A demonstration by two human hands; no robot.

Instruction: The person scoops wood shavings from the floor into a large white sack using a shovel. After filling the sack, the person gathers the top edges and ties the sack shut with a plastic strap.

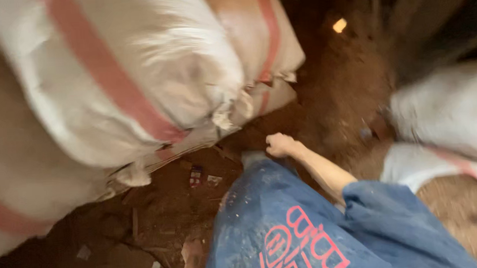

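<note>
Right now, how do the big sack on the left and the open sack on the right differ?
The left sack is closed, full and stacked on other sacks; the open sack stands on the dirt floor, showing brown grainy contents. The left sack looks larger in view. Both are whitish with a red stripe. The right hand is fisted between them.

A right hand is closed in a fist on the top edge of a dusty blue woven sack with red print. Big white sacks with pink stripes lean beside it on the brown dirt floor.
</note>
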